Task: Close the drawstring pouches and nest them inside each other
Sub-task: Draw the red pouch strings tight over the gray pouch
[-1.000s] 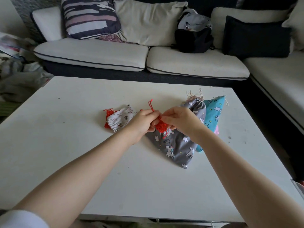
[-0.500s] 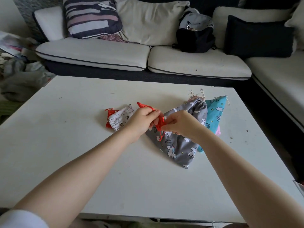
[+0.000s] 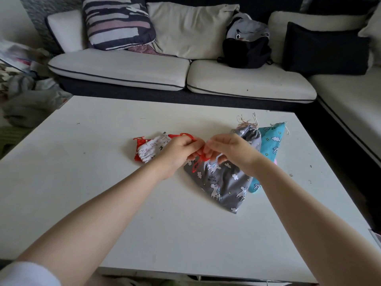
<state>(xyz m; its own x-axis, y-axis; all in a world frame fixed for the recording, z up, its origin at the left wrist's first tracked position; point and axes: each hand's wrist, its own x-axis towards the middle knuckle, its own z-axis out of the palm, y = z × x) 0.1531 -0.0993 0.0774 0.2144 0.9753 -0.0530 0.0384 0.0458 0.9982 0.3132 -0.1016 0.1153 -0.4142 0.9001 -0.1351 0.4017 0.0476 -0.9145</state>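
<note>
On the white rectangular table (image 3: 103, 203), near its middle, the left hand (image 3: 179, 153) and the right hand (image 3: 231, 151) meet fingertip to fingertip, each pinching the red drawstring cord (image 3: 201, 159) of a small white printed fabric pouch with red trim (image 3: 150, 149). That pouch lies flat just left of the left hand, its gathered end beneath the knuckles; a loop of the cord rises over the left hand and a tail hangs below the pinch. Directly under and to the right of both hands lies a grey unicorn-print drawstring pouch (image 3: 224, 182), its cinched neck pointing toward the far edge. Partly tucked beneath the grey pouch's right side is a turquoise cloud-print drawstring pouch (image 3: 272, 141), close to the table's right edge. Bare tabletop extends to the left and toward the near edge. Beyond the far edge stands a cream-cushioned sofa (image 3: 123, 69) carrying a black-and-grey backpack (image 3: 245, 48).
</note>
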